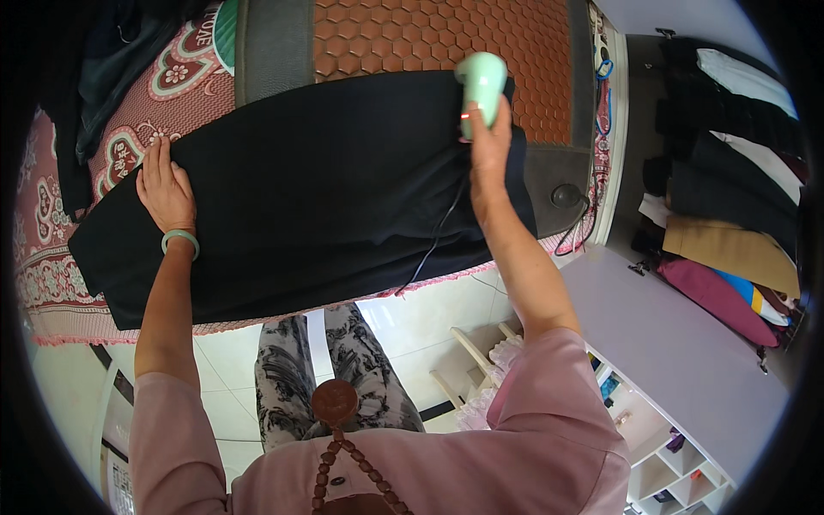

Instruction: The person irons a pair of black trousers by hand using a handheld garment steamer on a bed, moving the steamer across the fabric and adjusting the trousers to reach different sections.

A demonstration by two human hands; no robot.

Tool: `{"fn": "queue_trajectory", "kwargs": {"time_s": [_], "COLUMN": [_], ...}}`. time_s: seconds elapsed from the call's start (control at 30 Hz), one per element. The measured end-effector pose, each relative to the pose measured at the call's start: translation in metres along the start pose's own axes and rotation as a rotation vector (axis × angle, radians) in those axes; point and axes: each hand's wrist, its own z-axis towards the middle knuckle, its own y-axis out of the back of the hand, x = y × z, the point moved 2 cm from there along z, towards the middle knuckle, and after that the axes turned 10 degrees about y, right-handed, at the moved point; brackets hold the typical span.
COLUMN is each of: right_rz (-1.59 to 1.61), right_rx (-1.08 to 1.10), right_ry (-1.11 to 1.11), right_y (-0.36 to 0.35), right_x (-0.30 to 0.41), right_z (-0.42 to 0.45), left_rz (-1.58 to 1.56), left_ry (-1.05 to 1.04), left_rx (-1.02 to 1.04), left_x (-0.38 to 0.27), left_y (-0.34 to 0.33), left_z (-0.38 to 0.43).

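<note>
A black garment lies spread over the surface before me. My left hand rests flat on its left part, fingers spread a little and holding nothing; a pale green bangle circles that wrist. In my right hand is a light green handheld appliance, which looks like a garment steamer and is slightly blurred. It is over the garment's upper right edge, with a small red light on its handle. A dark power cord runs down from it across the cloth. Whether its head touches the cloth, I cannot tell.
Under the garment are a brown hexagon-patterned mat with a grey border and a pink patterned cover. Dark clothing lies at the upper left. Right, an open wardrobe holds hanging clothes. A stool stands below.
</note>
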Motion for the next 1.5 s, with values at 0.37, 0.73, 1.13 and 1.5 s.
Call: {"fn": "queue_trajectory", "kwargs": {"time_s": [0.37, 0.73, 1.13, 1.5], "right_rz": [0.077, -0.227, -0.065, -0.242], "right_rx": [0.309, -0.04, 0.552, 0.051], "right_ry": [0.167, 0.008, 0.178, -0.177], "right_y": [-0.077, 0.051, -0.021, 0.06], "right_x": [0.021, -0.001, 0.014, 0.01], "right_z": [-0.087, -0.093, -0.213, -0.186], "left_rz": [-0.034, -0.027, -0.093, -0.079], "left_ry": [-0.006, -0.029, -0.032, -0.022], "left_rx": [-0.001, -0.018, -0.084, -0.067], "left_x": [0.001, -0.002, 0.002, -0.002], "left_y": [-0.004, -0.003, -0.01, -0.008], "left_z": [0.0, 0.004, 0.004, 0.002]}}
